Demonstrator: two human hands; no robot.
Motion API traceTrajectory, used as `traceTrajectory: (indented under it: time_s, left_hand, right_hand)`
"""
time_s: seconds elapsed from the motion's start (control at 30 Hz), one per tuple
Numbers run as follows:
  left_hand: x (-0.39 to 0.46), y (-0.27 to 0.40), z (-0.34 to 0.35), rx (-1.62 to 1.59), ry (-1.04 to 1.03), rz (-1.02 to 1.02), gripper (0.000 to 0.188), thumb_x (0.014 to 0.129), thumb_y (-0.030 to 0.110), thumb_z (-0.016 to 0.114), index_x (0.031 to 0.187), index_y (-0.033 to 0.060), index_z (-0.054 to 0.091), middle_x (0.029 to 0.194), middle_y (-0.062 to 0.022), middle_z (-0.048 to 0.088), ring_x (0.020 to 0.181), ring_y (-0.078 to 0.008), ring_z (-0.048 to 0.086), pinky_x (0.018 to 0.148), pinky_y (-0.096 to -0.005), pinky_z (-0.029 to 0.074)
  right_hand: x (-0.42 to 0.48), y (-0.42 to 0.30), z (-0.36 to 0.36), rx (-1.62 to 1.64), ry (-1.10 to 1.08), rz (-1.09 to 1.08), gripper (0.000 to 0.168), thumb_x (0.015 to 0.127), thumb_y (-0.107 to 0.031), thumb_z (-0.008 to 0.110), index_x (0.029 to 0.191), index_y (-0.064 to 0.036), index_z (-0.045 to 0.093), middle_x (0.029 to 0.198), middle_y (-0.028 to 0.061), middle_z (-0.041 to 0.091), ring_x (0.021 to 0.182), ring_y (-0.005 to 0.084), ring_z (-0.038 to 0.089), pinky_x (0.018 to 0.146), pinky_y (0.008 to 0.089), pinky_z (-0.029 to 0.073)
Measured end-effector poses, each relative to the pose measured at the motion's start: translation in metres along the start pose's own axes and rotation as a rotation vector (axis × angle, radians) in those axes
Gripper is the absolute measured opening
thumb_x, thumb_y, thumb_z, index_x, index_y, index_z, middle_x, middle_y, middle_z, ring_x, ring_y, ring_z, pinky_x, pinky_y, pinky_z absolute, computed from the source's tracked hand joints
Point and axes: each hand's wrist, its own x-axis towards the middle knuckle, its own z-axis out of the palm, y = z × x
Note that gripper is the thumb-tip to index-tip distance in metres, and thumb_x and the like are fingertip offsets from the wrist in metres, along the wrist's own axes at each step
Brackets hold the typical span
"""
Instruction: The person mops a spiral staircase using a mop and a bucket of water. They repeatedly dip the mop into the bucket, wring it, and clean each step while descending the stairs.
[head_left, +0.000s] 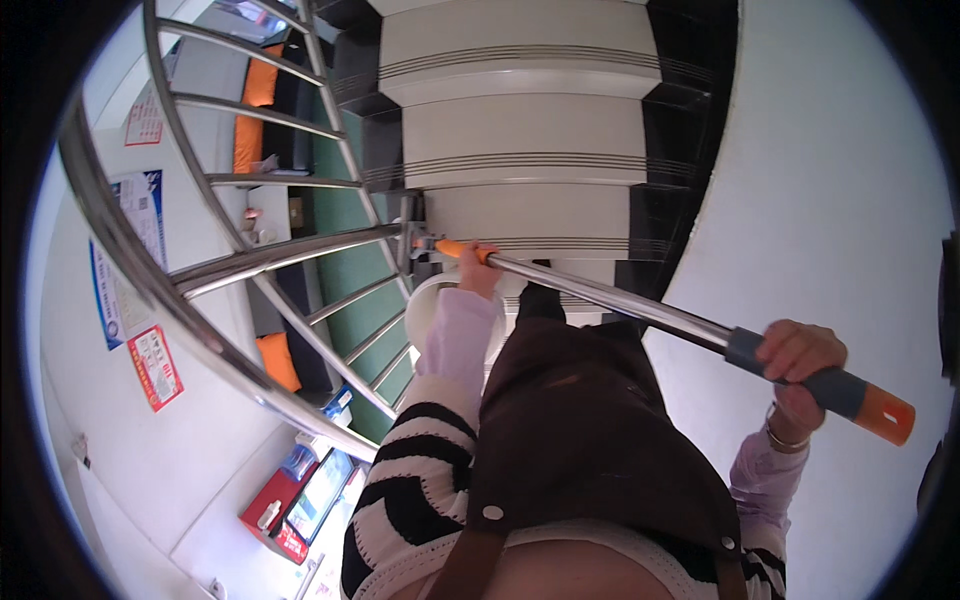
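A mop's steel pole (615, 294) runs slantwise across my front, over the staircase (517, 142). My left hand (478, 271) grips its lower end, beside the orange collar (448, 247). Up at the other end, my right hand (801, 364) is closed around the grey grip (836, 390), short of its orange end cap (889, 414). The grey mop head (417, 241) appears at the inner edge of the stairs by the railing, partly hard to make out. Beneath my left forearm stands a pale bucket (421, 315), partly hidden by the sleeve.
A curved stainless steel handrail (247, 379) with bars borders the stairs on the left. A white wall (817, 195) rises on the right. Below the railing are dark seating with orange cushions (262, 82), a green floor (352, 300) and a monitor (321, 495).
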Motion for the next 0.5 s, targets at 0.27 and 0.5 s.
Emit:
traceTrajectory:
  time_s: [0.27,0.5]
  left_hand:
    - [-0.001,-0.083,-0.001,0.126,0.127,0.083,0.013,0.070,0.005,0.042,0.063,0.0076,0.031,0.049,-0.0030,0.034,0.041,-0.0125,0.038,0.039,-0.0217,0.037]
    - [-0.010,-0.280,-0.059,0.480,0.169,0.025,0.007,0.070,0.008,0.044,0.067,0.0057,0.038,0.052,-0.0093,0.042,0.047,-0.0229,0.046,0.041,-0.0336,0.040]
  right_hand:
    - [-0.083,-0.009,-0.045,-0.175,0.027,-0.046,0.011,0.055,-0.012,0.057,0.057,-0.011,0.046,0.051,0.0025,0.053,0.048,0.0151,0.054,0.051,0.0261,0.045]
    - [-0.295,-0.075,-0.107,-0.232,0.586,-0.144,0.020,0.057,-0.023,0.052,0.051,-0.014,0.036,0.042,-0.0042,0.038,0.040,0.0063,0.037,0.048,0.0185,0.033]
